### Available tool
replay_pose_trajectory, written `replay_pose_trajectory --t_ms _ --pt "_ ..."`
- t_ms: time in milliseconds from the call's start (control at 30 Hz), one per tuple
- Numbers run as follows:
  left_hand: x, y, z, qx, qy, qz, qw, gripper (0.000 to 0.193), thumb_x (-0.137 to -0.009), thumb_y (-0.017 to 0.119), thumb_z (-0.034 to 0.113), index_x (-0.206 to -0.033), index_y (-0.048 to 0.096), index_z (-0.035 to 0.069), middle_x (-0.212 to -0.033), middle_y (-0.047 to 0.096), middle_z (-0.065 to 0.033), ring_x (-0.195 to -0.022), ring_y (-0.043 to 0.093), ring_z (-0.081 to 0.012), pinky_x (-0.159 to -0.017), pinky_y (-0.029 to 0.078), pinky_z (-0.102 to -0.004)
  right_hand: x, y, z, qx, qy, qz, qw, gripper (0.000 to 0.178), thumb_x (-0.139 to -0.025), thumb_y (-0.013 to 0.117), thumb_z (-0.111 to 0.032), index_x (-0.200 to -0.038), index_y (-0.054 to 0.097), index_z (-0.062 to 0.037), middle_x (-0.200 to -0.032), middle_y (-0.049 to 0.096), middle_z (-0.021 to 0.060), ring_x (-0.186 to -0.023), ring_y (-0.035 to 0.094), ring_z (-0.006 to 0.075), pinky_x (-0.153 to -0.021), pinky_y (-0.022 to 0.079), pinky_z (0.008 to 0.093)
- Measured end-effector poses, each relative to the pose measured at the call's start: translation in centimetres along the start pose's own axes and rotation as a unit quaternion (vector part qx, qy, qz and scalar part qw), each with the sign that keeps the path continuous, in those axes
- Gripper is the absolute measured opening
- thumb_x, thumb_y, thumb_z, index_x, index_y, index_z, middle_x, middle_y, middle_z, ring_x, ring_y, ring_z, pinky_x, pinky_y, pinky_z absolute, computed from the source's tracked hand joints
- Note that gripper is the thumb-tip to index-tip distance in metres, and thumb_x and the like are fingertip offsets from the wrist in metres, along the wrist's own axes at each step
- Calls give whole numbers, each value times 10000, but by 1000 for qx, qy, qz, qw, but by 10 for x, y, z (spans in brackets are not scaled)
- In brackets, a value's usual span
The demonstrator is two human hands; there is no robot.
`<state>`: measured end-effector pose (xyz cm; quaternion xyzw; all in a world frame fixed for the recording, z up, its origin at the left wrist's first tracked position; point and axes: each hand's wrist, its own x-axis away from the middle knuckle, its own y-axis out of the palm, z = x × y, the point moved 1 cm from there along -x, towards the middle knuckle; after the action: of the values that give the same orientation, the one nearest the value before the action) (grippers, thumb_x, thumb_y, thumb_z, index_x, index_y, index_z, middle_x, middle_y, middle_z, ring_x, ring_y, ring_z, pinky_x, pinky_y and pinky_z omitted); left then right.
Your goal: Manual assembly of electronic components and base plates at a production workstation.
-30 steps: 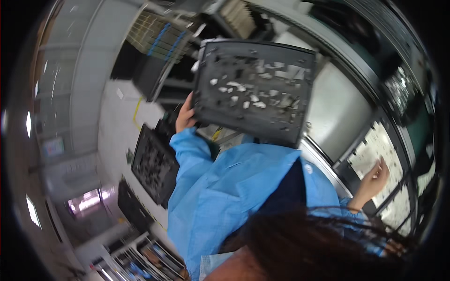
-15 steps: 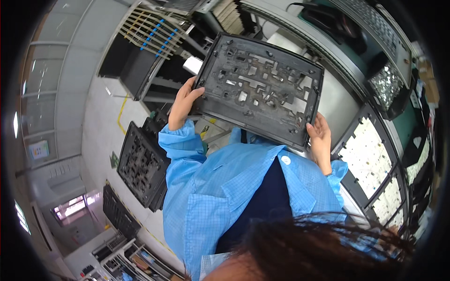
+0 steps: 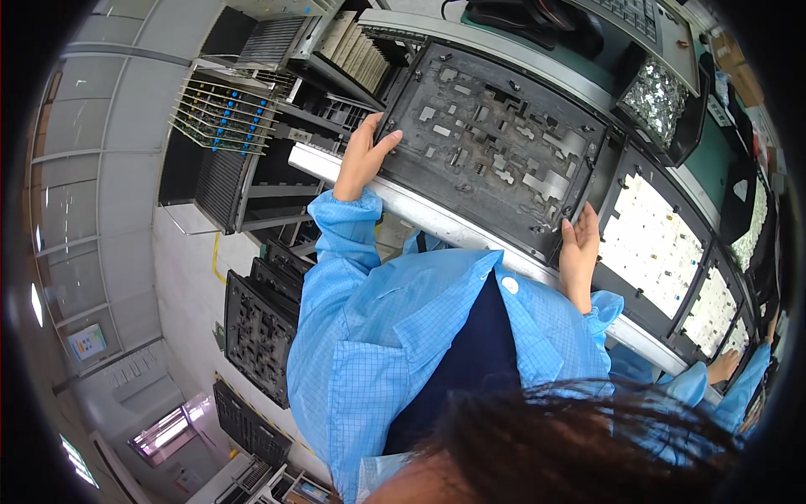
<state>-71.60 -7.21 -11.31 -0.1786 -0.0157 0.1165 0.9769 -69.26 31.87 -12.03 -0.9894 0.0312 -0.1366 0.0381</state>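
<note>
A black rectangular fixture tray [image 3: 424,168] with many irregular cut-outs lies over a silver-edged line [image 3: 470,228] in front of me. Pale metal shows through its openings. My left hand [image 3: 361,161] grips the near left corner, thumb on top of the rim. At the near right corner, my right hand [image 3: 579,259] holds the side edge with its thumb over the rim and its fingers along the outside. To the right, close to that hand, sits a black frame with a light, component-dotted panel [image 3: 655,244].
Several similar black trays [image 3: 256,336] stand low at my left. A rack of boards with blue parts [image 3: 222,118] is at far left. Beyond the line are a bin of shiny metal bits [image 3: 659,105] and a keyboard [image 3: 625,18]. Another person's hand [image 3: 724,366] shows at right.
The fixture tray has moved forward and slightly right, away from my body, and now lies over the silver-edged line. Both hands kept hold. Another person's hand has appeared at right.
</note>
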Motion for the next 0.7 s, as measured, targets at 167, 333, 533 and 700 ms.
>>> replay_pose_trajectory --t_ms 167,333,533,700 --pt "-4 0 -2 -55 12 -17 998 501 -864 684 256 -1203 526 -77 -989 663 -193 -872 650 -245 -778 492 -331 -4 4 -2 38 -8 17 999 516 -935 475 59 -1416 292 102 -1428 416 257 -1318 447 268 -1089 343 320" --pt "-1 -9 10 -130 -39 -53 989 578 -884 675 295 -1270 467 -80 -1104 627 -206 -1015 611 -249 -890 466 -337 7 11 -29 293 -138 10 946 511 -979 483 -65 -1435 304 80 -1486 339 277 -1384 363 327 -1130 284 353" --pt "17 16 39 -229 23 -68 971 733 -811 685 501 -1208 511 -89 -1098 596 -299 -1037 602 -407 -870 472 -445 25 -25 -156 181 -323 14 929 448 -958 411 -47 -1402 400 11 -1381 490 224 -1317 446 314 -1125 298 413" --pt "13 8 19 -234 187 84 950 628 -839 668 402 -1240 508 -54 -1313 452 -346 -1260 404 -480 -1057 311 -540 32 10 -220 113 -564 19 818 453 -927 454 -107 -1373 449 -31 -1402 458 225 -1319 430 297 -1074 326 416"
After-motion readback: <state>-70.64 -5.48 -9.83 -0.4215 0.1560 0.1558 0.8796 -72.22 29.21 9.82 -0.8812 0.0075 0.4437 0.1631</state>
